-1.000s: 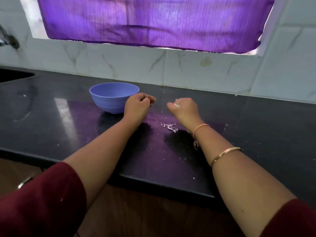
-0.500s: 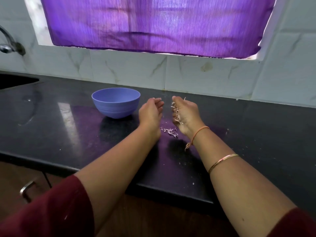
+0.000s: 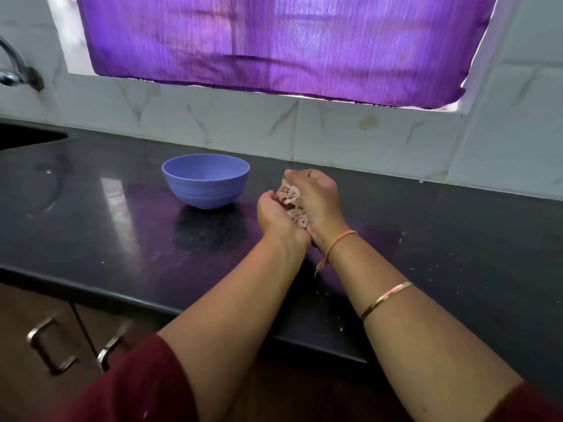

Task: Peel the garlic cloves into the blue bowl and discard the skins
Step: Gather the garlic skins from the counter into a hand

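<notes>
Seen from the head, you are cupping your left hand (image 3: pixel 275 214) and right hand (image 3: pixel 318 197) together just right of the bowl (image 3: pixel 205 181), palms facing, fingers curling round a heap of skins (image 3: pixel 292 202). Pressing both hands against the heap is likely keeping the light flakes from drifting off before you discard them. The bowl is sitting on the counter (image 3: pixel 91 214), apart from your hands. Whether cloves are lying inside it, I cannot tell. A few scraps (image 3: pixel 340 329) are lying near the counter's front edge, probably needing a later sweep.
</notes>
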The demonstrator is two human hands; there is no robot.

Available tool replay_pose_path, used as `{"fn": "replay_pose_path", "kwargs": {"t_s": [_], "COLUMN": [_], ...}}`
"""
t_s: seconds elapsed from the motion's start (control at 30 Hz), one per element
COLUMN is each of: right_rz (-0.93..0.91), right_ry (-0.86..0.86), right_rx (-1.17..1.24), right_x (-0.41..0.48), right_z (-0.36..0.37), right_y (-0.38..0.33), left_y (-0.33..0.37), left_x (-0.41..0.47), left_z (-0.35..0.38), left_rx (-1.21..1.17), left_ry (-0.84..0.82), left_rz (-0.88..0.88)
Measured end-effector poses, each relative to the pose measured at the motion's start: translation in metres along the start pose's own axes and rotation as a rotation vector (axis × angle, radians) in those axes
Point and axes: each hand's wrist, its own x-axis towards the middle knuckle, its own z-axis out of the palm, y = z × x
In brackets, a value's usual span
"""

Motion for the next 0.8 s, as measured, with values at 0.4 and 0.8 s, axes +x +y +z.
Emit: {"fn": "replay_pose_path", "kwargs": {"t_s": [0.4, 0.8], "right_rz": [-0.265, -0.323], "right_ry": [0.004, -0.029], "right_rx": [-0.233, -0.031], "right_x": [-0.001, -0.003], "right_z": [0.007, -0.004], "right_y": [0.003, -0.014], "left_y": [0.007, 0.008], "left_x": [0.012, 0.017], "left_z": [-0.008, -0.012], "left_rx": [-0.013, 0.038], "left_ry": [-0.064, -0.092], "left_rz": [-0.064, -0.201]}}
